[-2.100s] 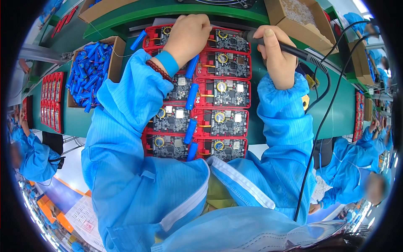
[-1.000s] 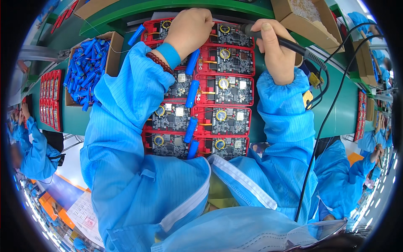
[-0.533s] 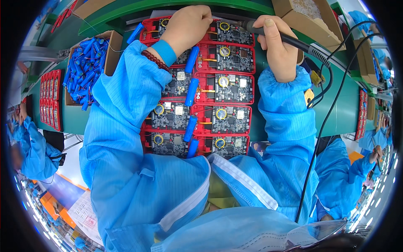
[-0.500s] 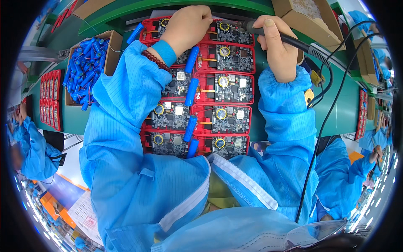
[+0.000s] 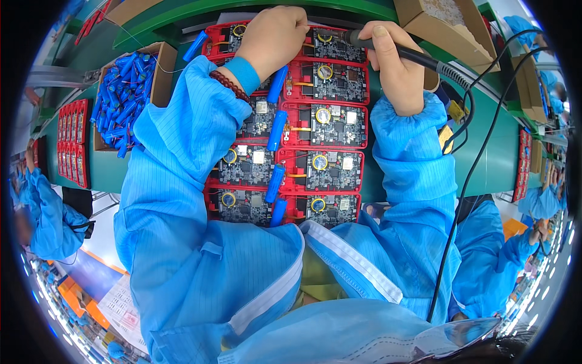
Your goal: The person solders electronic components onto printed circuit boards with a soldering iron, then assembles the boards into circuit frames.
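Observation:
My right hand point(image 5: 397, 76) grips a soldering iron point(image 5: 418, 57) by its black handle, and the tip points left over the top right circuit board point(image 5: 332, 46) in its red plastic case. Across from it, my left hand point(image 5: 273, 37) is closed in a pinch at the left end of that same case. Whatever its fingertips hold is hidden. Two columns of red cases with circuit boards point(image 5: 336, 127) lie below my hands, each visible board carrying a round yellow-rimmed part. Blue cylindrical battery cells point(image 5: 277, 130) lie in a row between the columns.
A cardboard box point(image 5: 162, 76) full of blue cells stands at left, beside stacked red cases point(image 5: 73, 145). Another cardboard box point(image 5: 445, 33) is at the upper right. The iron's black cable point(image 5: 470, 176) hangs down past my right arm. Co-workers in blue sit on both sides.
My right hand and the soldering iron have shifted slightly left and up. My left hand has edged a little to the right and stays closed.

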`<move>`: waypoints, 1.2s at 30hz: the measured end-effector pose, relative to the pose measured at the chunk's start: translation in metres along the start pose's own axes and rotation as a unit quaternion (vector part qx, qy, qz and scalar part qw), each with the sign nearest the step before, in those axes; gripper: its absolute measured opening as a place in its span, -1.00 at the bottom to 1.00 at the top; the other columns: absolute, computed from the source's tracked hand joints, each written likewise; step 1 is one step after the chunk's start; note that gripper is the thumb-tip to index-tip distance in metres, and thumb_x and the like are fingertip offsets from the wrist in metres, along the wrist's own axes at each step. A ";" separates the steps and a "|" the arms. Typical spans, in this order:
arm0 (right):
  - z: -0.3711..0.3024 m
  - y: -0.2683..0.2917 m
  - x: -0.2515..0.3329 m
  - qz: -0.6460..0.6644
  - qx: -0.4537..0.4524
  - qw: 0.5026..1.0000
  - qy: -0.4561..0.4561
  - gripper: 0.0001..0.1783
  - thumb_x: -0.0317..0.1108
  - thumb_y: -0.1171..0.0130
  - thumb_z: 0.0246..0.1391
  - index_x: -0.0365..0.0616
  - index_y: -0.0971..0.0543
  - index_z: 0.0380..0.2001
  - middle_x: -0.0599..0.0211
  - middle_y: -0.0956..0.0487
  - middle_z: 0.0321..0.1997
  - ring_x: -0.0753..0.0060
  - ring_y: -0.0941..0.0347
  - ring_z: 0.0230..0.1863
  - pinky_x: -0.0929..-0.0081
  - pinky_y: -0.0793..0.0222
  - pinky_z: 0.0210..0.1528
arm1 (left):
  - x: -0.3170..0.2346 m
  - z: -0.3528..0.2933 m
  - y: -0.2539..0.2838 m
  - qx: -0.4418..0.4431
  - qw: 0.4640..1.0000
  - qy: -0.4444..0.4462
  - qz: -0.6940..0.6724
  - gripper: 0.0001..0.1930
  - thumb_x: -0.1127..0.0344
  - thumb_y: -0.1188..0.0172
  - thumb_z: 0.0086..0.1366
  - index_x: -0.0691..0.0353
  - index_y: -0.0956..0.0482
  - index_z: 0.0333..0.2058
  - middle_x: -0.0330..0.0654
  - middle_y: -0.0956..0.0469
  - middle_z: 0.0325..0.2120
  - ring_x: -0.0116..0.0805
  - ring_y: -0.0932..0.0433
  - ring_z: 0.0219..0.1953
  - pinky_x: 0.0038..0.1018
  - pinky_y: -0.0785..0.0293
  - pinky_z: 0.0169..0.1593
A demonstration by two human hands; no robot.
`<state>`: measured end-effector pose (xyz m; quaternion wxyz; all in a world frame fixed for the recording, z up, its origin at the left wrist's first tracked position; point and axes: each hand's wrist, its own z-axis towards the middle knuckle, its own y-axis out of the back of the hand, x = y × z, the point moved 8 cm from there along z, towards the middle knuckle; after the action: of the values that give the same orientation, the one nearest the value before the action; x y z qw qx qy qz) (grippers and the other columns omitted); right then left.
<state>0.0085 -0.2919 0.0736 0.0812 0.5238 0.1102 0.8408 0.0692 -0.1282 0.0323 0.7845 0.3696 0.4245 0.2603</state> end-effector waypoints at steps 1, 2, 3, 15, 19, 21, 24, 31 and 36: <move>0.000 0.000 0.000 -0.005 -0.002 1.000 0.002 -0.70 -0.21 0.00 0.23 -0.23 -0.53 -0.39 0.44 -0.46 -0.49 0.64 -0.28 -0.45 0.62 -0.25 -0.37 | 0.000 0.000 0.001 -0.003 1.000 -0.003 0.003 -0.83 0.29 -0.10 0.18 0.29 -0.50 -0.43 0.00 -0.51 -0.49 0.00 -0.49 -0.37 -0.22 -0.40 -0.28; 0.000 0.000 0.000 -0.005 -0.001 1.000 0.002 -0.70 -0.21 0.00 0.23 -0.23 -0.53 -0.39 0.44 -0.46 -0.49 0.64 -0.28 -0.45 0.62 -0.25 -0.37 | 0.000 0.000 0.002 -0.006 1.000 -0.004 0.003 -0.83 0.29 -0.10 0.18 0.29 -0.50 -0.43 0.00 -0.51 -0.49 0.00 -0.49 -0.37 -0.22 -0.40 -0.28; 0.001 0.001 0.001 0.010 -0.009 1.000 0.006 -0.70 -0.20 0.00 0.23 -0.22 -0.54 -0.38 0.47 -0.44 -0.52 0.67 -0.26 -0.48 0.64 -0.22 -0.42 | 0.000 0.001 0.000 0.003 1.000 -0.007 0.001 -0.83 0.29 -0.10 0.18 0.29 -0.50 -0.43 0.00 -0.51 -0.49 0.00 -0.49 -0.38 -0.22 -0.40 -0.28; -0.002 0.007 0.003 0.027 -0.028 0.999 -0.002 -0.70 -0.18 0.02 0.24 -0.19 -0.55 -0.35 0.51 -0.39 -0.55 0.74 -0.17 -0.57 0.71 -0.11 -0.53 | -0.001 0.001 0.002 0.019 1.000 -0.006 -0.004 -0.85 0.29 -0.08 0.18 0.26 -0.49 -0.42 -0.01 -0.50 -0.52 -0.03 -0.48 -0.43 -0.25 -0.40 -0.33; -0.001 0.006 0.003 0.010 -0.021 1.000 0.002 -0.68 -0.19 0.06 0.26 -0.21 -0.54 -0.33 0.46 -0.43 -0.48 0.72 -0.17 -0.55 0.71 -0.14 -0.50 | 0.005 0.003 0.001 0.051 0.998 0.013 -0.032 -0.85 0.30 -0.05 0.20 0.26 -0.48 -0.42 -0.02 -0.49 -0.56 -0.04 -0.47 -0.48 -0.27 -0.39 -0.37; -0.002 0.006 0.001 0.005 -0.015 1.000 -0.003 -0.68 -0.19 0.06 0.26 -0.21 -0.54 -0.33 0.45 -0.43 -0.48 0.72 -0.17 -0.55 0.71 -0.14 -0.50 | 0.005 0.004 -0.001 0.066 0.997 0.008 -0.026 -0.85 0.30 -0.05 0.20 0.26 -0.48 -0.42 -0.01 -0.49 -0.55 -0.04 -0.47 -0.47 -0.27 -0.39 -0.36; 0.000 0.003 -0.001 0.012 -0.010 1.000 0.002 -0.70 -0.19 0.03 0.24 -0.20 -0.55 -0.34 0.47 -0.42 -0.52 0.71 -0.19 -0.55 0.68 -0.15 -0.51 | 0.003 0.004 -0.001 0.067 0.998 -0.011 -0.017 -0.85 0.30 -0.04 0.20 0.27 -0.48 -0.41 0.00 -0.50 -0.52 -0.03 -0.47 -0.45 -0.27 -0.39 -0.35; 0.001 0.002 -0.003 0.003 -0.011 1.000 0.005 -0.71 -0.20 0.00 0.23 -0.19 -0.55 -0.37 0.46 -0.42 -0.55 0.67 -0.23 -0.54 0.62 -0.20 -0.48 | 0.001 0.002 0.000 0.053 0.998 -0.024 -0.024 -0.85 0.31 -0.04 0.20 0.28 -0.48 -0.40 0.03 -0.50 -0.48 0.01 -0.48 -0.40 -0.24 -0.39 -0.30; 0.001 0.000 -0.004 0.007 -0.003 1.000 -0.005 -0.72 -0.21 0.00 0.22 -0.20 -0.55 -0.37 0.46 -0.43 -0.54 0.67 -0.24 -0.52 0.62 -0.21 -0.46 | -0.001 0.002 0.000 0.041 0.998 -0.038 -0.002 -0.86 0.32 -0.04 0.18 0.27 -0.49 -0.41 0.03 -0.51 -0.46 0.03 -0.48 -0.37 -0.21 -0.40 -0.28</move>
<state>0.0111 -0.2928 0.0706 0.0772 0.5286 0.1038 0.8390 0.0702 -0.1298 0.0331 0.7848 0.4106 0.4052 0.2265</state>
